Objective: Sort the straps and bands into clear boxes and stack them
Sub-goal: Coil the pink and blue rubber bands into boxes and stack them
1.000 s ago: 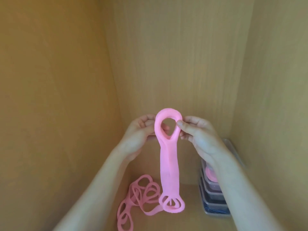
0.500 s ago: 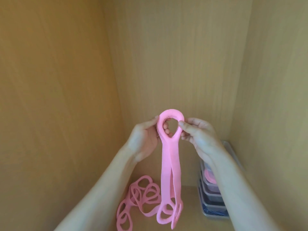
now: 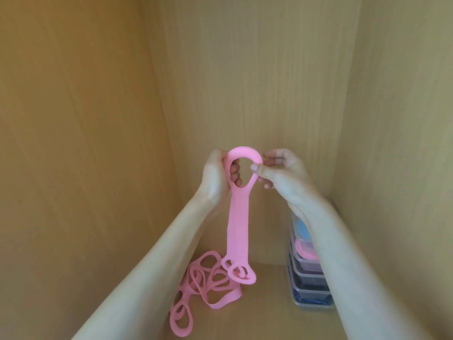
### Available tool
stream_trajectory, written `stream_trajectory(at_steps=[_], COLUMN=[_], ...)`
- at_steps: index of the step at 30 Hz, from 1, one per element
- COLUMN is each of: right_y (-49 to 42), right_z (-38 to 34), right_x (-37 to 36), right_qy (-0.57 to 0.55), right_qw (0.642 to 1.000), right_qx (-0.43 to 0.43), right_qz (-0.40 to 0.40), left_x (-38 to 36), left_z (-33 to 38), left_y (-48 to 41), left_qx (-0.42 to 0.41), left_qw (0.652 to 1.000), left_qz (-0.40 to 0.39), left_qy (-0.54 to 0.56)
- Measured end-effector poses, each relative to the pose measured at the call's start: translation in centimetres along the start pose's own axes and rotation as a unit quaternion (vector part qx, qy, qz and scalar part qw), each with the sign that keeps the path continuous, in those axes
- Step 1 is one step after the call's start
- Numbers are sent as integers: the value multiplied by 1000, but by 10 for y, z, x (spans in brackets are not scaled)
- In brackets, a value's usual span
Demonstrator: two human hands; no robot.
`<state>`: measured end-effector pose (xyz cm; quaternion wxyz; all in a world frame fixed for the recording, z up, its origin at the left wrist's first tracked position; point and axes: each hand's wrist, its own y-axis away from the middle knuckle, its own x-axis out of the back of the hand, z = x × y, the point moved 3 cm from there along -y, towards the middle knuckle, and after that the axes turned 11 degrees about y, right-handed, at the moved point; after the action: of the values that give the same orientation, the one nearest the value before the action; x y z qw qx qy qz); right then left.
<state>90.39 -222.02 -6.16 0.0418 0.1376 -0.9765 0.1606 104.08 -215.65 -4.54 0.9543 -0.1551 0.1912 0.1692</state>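
A pink strap (image 3: pixel 239 224) with a loop at its top end hangs upright in front of me, its lower looped end dangling just above the shelf floor. My left hand (image 3: pixel 217 176) grips the left side of the top loop, fingers curled through the hole. My right hand (image 3: pixel 282 173) pinches the loop's right side between thumb and fingers. More pink straps (image 3: pixel 203 283) lie tangled on the floor below. A stack of clear boxes (image 3: pixel 310 283) stands at the right, partly behind my right forearm, with blue, pink and dark bands inside.
I am looking into a wooden cupboard. Its back wall (image 3: pixel 245 82) and side walls close in on the left and right. The floor (image 3: pixel 264 322) runs between the pile of straps and the stack of boxes.
The strap's two hanging halves, spread apart half a second ago, now lie together as one flat length. My left fingers have gone further through the top loop.
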Motion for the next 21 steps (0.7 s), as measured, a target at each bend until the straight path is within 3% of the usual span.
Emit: stream_trajectory(at_steps=[5,13,17,21], right_y=[-8,-14,-18,-22], right_z=[-16,-47,-63,-70], right_x=[3,-3,2,2], right_qy=[49,124,113,89], right_qw=[991,983,983,987], right_qx=[59,121,136,136], right_qz=[-106,-65,-51,-18], left_x=[0,29,33,19], left_z=[4,-22,-58,-79], left_y=[-4,2,24,34], left_qx=[14,65,117,112], left_qw=[999,983,976,971], left_qz=[-18,-112,-169,-197], left_qy=[28,130,67,-71])
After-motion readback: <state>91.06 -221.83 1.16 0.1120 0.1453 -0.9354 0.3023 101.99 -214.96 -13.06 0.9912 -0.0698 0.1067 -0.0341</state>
